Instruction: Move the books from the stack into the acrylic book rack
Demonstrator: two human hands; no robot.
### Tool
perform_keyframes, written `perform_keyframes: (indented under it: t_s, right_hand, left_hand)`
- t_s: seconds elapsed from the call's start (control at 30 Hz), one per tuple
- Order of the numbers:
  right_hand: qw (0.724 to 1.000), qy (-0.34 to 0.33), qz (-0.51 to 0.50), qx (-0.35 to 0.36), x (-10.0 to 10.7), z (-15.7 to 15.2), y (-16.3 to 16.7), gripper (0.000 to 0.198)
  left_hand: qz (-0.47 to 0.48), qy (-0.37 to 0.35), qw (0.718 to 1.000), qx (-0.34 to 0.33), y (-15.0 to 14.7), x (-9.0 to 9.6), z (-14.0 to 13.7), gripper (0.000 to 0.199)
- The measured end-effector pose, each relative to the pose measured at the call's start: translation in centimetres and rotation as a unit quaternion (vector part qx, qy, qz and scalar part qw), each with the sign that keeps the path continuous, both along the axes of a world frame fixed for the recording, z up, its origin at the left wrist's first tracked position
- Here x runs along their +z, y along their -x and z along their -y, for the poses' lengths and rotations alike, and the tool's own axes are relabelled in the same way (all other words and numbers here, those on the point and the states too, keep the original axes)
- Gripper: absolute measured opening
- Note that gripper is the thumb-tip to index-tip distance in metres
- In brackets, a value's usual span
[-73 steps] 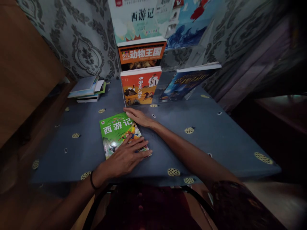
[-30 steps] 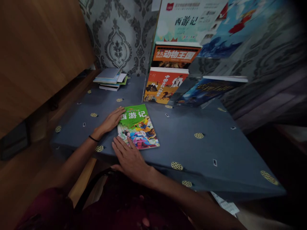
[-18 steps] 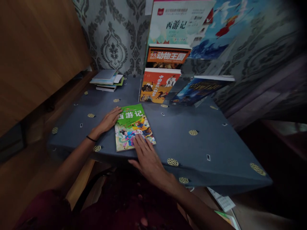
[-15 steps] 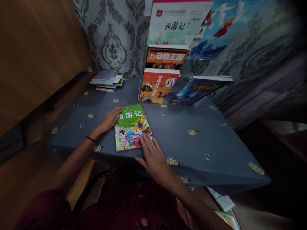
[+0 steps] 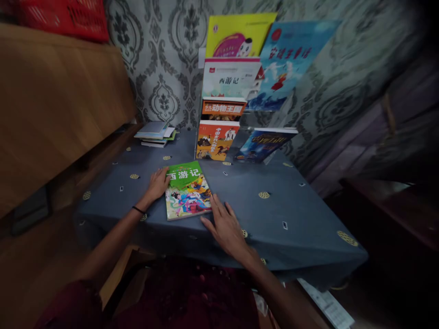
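Observation:
A book with a green top and a colourful cartoon cover (image 5: 188,196) lies closed and face up near the table's front edge. My left hand (image 5: 158,183), a dark band on its wrist, rests at the book's upper left edge with its fingertips at the cover. At the lower right edge, my right hand (image 5: 225,226) lies palm down with fingers stretched out and thumb apart. Its fingertips are beside the book; whether they touch it I cannot tell. Neither hand grips the book.
A display rack holds an orange book (image 5: 216,142), a dark blue book (image 5: 262,145), a light blue book (image 5: 288,64), a yellow book (image 5: 240,34) and others. A pile of books (image 5: 155,133) sits at the back left. A wooden cabinet (image 5: 65,109) with a red basket (image 5: 68,18) stands left.
The view has tilted up, bringing the rack's top and the red basket into sight. My right hand has slid off the cover to the book's right edge. My left hand stays at the left edge.

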State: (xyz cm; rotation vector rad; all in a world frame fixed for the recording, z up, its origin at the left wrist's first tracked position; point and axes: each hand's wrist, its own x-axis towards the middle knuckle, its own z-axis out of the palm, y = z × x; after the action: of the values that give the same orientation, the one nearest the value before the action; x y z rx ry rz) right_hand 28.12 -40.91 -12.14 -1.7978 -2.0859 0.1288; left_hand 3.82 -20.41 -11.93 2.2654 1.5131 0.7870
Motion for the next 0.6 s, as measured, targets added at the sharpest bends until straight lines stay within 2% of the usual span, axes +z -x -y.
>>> perform_keyframes:
  t_s: [0.2, 0.43, 0.6]
  right_hand:
    - [0.998, 0.033, -0.040, 0.033, 0.8, -2.2, -1.1, 0.069]
    - [0.993, 0.095, -0.052, 0.034, 2.5, -9.5, -1.1, 0.069]
    - [0.991, 0.099, -0.081, 0.038, 2.7, -14.1, -1.0, 0.067]
  left_hand:
    - [0.055, 0.006, 0.998, 0.010, -0.7, 0.2, 0.8, 0.047]
    - [0.118, 0.015, 0.992, 0.044, -1.5, 0.3, 1.2, 0.044]
    - [0.159, 0.039, 0.985, 0.055, -1.7, 0.3, 1.4, 0.049]
